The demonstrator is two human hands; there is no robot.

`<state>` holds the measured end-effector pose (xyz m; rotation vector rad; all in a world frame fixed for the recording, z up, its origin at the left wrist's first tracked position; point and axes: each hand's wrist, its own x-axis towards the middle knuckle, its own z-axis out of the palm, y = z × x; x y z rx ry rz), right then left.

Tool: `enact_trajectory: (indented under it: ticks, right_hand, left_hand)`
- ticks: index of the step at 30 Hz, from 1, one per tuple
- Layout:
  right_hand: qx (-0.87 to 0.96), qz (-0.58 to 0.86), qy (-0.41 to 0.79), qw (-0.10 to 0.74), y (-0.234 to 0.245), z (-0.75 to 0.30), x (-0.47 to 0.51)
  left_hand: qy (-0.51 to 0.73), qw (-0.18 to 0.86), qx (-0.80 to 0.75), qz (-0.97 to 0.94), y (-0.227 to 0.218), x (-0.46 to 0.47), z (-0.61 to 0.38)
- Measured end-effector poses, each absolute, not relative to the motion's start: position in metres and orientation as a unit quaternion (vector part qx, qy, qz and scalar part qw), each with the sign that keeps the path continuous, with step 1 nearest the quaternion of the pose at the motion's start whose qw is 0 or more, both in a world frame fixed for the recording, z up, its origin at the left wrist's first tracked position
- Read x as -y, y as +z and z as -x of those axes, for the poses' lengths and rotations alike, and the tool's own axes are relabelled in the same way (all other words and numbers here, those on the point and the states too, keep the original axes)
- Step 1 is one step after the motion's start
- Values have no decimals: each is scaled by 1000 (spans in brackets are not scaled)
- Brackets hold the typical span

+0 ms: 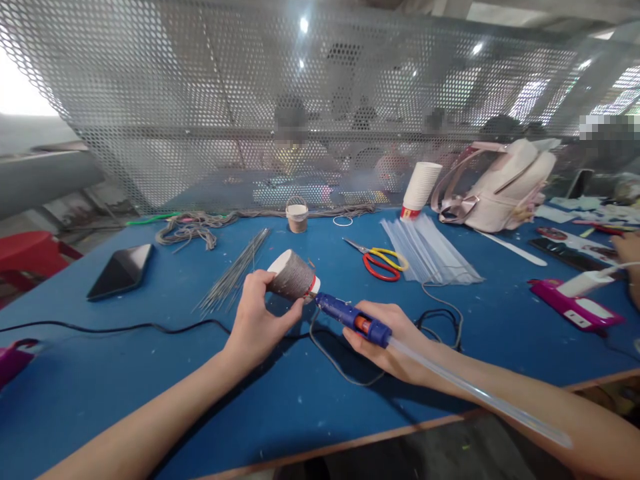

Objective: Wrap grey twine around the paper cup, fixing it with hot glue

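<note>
A paper cup point(293, 275), wrapped for most of its length in grey cord, lies tilted in my left hand point(261, 313), whose thumb and fingers close around it. Near the cup's rim a red band and white paper show. My right hand point(387, 337) grips a blue glue gun point(350, 317), with a long clear glue stick point(480, 390) running out of its back. The gun's nozzle meets the cup by the red band; whether glue is coming out is too small to tell. A loose grey cord point(345, 377) curves over the table below the gun.
Red and yellow scissors point(383, 261), clear glue sticks point(430, 250), stacked paper cups point(421, 187) and a backpack point(505, 187) lie beyond. Thin wires point(235, 270), a phone point(121, 270) and a black cable point(150, 325) are leftward. A purple power strip point(575, 307) and another person's hand point(629, 257) are rightward.
</note>
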<state>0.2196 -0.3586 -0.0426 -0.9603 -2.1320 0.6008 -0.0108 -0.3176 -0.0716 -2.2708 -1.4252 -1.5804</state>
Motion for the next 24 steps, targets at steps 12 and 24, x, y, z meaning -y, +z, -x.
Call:
enact_trajectory:
  ticks: [12,24]
  right_hand:
    - [838,381,198,337,-49,-221,358]
    - [838,379,197,338,-46,-223,358]
  left_hand:
    - [-493,29,468,733,-71,319,9]
    - [-490,-7,491,720,-70,321,7]
